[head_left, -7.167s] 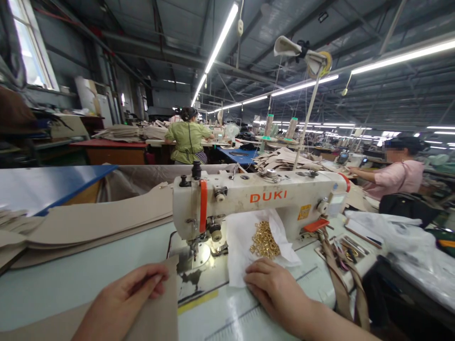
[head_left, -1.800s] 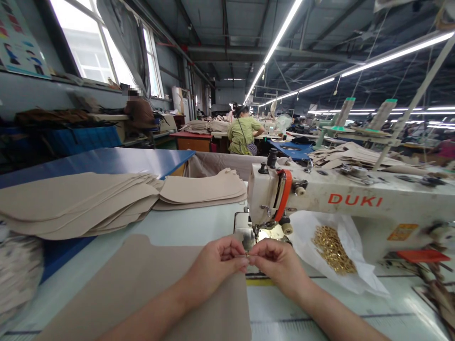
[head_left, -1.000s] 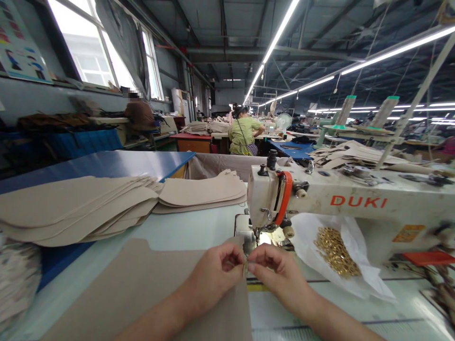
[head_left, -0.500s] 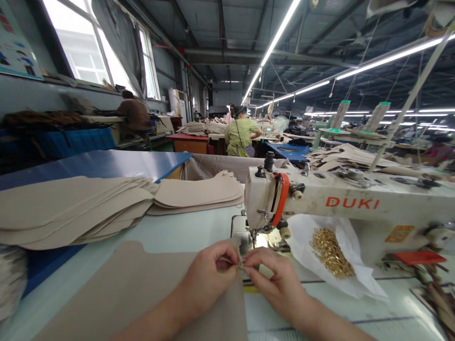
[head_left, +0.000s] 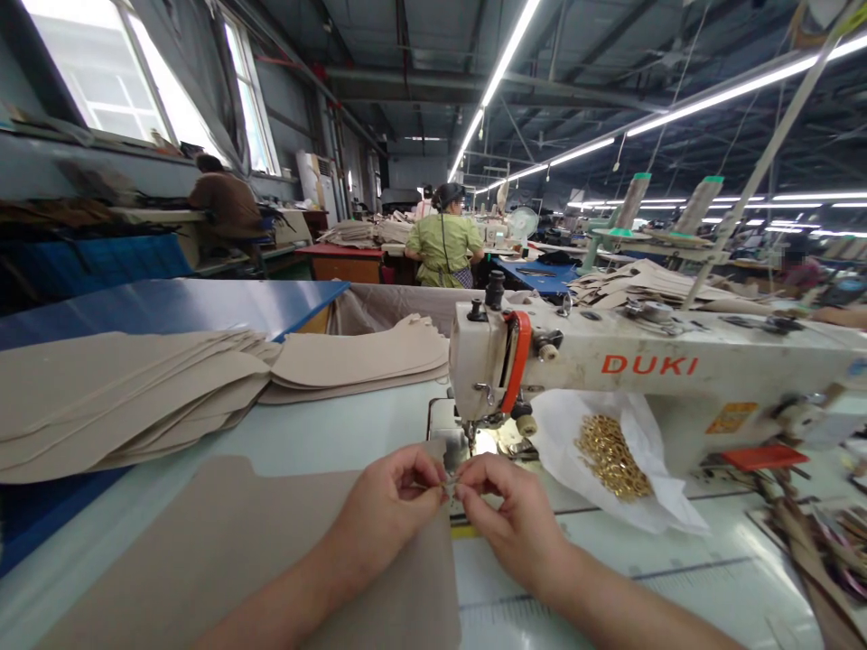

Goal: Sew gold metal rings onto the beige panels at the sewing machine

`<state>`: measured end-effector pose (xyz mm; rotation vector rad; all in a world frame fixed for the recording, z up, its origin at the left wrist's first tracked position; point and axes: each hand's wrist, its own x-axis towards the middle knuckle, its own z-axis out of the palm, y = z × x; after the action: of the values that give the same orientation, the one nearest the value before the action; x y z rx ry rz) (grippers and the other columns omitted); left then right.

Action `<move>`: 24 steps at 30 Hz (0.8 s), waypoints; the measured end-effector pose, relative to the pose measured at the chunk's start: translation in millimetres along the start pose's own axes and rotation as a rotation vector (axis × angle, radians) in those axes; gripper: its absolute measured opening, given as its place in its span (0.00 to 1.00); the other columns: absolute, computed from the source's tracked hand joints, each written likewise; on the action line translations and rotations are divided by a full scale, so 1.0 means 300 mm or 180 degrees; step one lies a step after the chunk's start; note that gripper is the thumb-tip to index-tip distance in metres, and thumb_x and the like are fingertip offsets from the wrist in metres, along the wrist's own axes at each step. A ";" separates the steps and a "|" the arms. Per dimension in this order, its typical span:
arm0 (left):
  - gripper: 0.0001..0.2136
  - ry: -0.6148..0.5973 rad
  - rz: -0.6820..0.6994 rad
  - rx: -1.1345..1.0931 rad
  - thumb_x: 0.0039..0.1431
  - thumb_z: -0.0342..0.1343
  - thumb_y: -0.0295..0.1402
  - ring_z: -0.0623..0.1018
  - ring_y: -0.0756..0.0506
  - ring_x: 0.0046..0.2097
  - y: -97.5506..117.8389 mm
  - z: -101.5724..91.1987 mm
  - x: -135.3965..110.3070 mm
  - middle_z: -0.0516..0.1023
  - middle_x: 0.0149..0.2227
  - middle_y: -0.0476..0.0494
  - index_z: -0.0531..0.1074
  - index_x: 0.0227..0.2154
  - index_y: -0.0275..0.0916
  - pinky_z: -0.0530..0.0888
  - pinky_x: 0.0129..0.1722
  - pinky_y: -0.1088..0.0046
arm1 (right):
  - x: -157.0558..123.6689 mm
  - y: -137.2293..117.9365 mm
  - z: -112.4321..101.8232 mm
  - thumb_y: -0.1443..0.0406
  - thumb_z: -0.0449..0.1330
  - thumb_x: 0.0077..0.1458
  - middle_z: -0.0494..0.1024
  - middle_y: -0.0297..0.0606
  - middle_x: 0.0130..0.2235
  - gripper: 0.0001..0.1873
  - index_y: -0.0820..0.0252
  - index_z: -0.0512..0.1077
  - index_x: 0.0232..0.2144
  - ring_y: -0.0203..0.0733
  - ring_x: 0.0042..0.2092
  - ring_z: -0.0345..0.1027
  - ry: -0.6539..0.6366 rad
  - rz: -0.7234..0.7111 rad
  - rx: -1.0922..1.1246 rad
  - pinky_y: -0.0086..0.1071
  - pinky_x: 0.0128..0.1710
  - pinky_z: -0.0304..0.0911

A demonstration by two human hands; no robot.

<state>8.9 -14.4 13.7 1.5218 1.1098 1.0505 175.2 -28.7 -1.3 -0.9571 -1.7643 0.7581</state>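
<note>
My left hand (head_left: 386,515) and my right hand (head_left: 509,516) meet fingertip to fingertip just in front of the needle of a white DUKI sewing machine (head_left: 650,370). Both pinch a tiny metal piece (head_left: 450,486) at the corner of a beige fabric panel (head_left: 223,551) that lies flat under my left forearm. Right of my right hand lies a white paper (head_left: 650,506) with a heap of small gold rings (head_left: 605,444) on it.
Stacks of beige cut panels (head_left: 135,397) lie at the left on the pale worktable (head_left: 684,569). Brown straps (head_left: 806,542) hang at the right edge. A person in a green top (head_left: 443,248) sits with their back turned farther off; another person (head_left: 223,203) sits by the windows.
Earlier my left hand held the panel edge while my right hand rested on the paper of rings. Since then both hands have come together pinching at the panel corner; the view has drifted slightly.
</note>
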 end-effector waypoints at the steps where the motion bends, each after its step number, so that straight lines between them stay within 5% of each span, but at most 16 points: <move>1: 0.03 0.0007 0.0001 0.0027 0.42 0.56 0.29 0.73 0.49 0.29 -0.002 -0.001 -0.001 0.73 0.26 0.50 0.67 0.20 0.38 0.70 0.31 0.76 | 0.000 0.003 0.001 0.71 0.54 0.50 0.73 0.36 0.29 0.05 0.61 0.67 0.25 0.35 0.30 0.65 -0.0009 0.0041 0.0016 0.26 0.32 0.60; 11: 0.03 -0.0014 0.0034 0.0141 0.46 0.58 0.31 0.74 0.49 0.29 -0.020 0.008 -0.009 0.73 0.25 0.51 0.69 0.25 0.38 0.72 0.31 0.76 | 0.001 0.016 0.005 0.70 0.55 0.50 0.74 0.36 0.30 0.05 0.60 0.66 0.24 0.35 0.30 0.65 -0.0031 0.0187 0.0238 0.27 0.31 0.61; 18: 0.01 0.0156 0.0159 0.0339 0.45 0.56 0.28 0.75 0.50 0.28 0.012 0.004 -0.024 0.73 0.25 0.51 0.69 0.24 0.38 0.72 0.31 0.77 | 0.003 0.036 0.012 0.68 0.58 0.50 0.74 0.33 0.28 0.05 0.59 0.68 0.33 0.35 0.29 0.67 0.0002 0.0683 0.0910 0.26 0.29 0.60; 24: 0.04 0.0046 0.0082 0.0184 0.45 0.56 0.29 0.76 0.48 0.32 -0.007 -0.003 -0.017 0.75 0.28 0.49 0.71 0.27 0.38 0.73 0.35 0.75 | 0.008 0.031 0.001 0.66 0.58 0.51 0.72 0.31 0.24 0.04 0.61 0.70 0.26 0.32 0.25 0.64 -0.0282 0.0928 0.1037 0.25 0.27 0.59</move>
<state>6.4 -18.8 11.3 1.5800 1.1422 1.0565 176.7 -22.0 -8.1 -0.9776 -1.5282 1.2488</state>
